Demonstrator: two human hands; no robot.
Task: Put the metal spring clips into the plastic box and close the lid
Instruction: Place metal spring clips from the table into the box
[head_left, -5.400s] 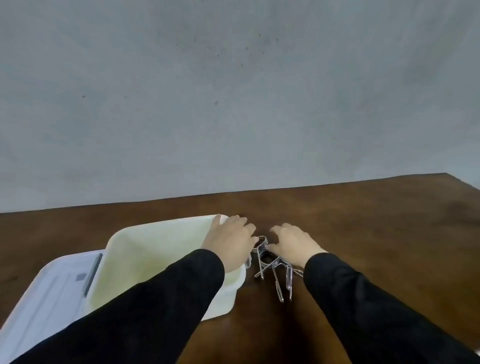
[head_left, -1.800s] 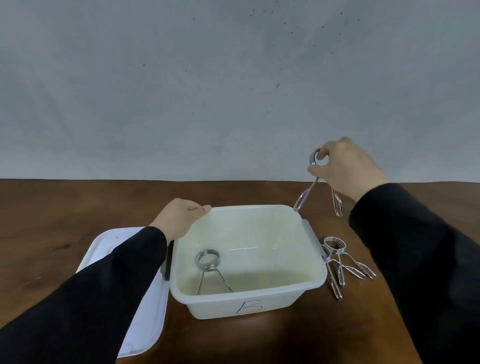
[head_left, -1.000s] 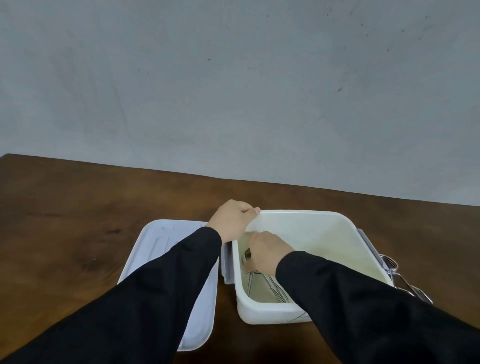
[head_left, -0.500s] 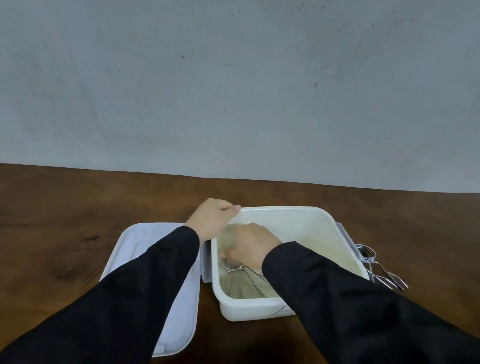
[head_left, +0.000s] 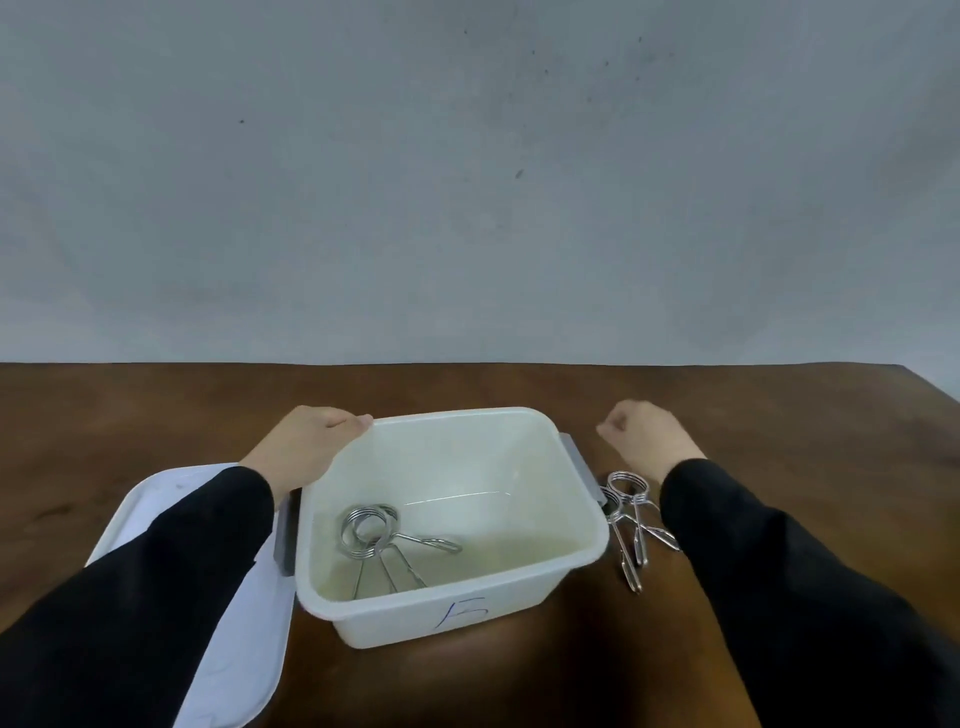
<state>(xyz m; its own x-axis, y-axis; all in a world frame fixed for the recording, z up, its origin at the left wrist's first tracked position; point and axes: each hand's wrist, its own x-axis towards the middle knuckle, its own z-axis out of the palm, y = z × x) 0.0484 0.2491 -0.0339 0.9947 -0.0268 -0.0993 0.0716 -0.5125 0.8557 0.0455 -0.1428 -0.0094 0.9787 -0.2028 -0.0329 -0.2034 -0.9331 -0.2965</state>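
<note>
A white plastic box (head_left: 467, 616) stands open on the brown table, with a blue mark on its front wall. Two metal spring clips (head_left: 382, 540) lie inside it at the left. More spring clips (head_left: 631, 514) lie on the table just right of the box. My left hand (head_left: 306, 447) grips the box's far left rim. My right hand (head_left: 647, 439) hovers right of the box, beyond the loose clips, fingers curled and holding nothing. The white lid (head_left: 244, 639) lies flat to the left of the box, partly under my left sleeve.
The brown wooden table (head_left: 779, 415) ends at a grey wall behind, and its right corner shows at the far right. Grey latches sit on the box's left and right sides.
My right hand has come out of the box, leaving a second clip inside, and has moved right to above the loose clips. My left hand stays on the rim.
</note>
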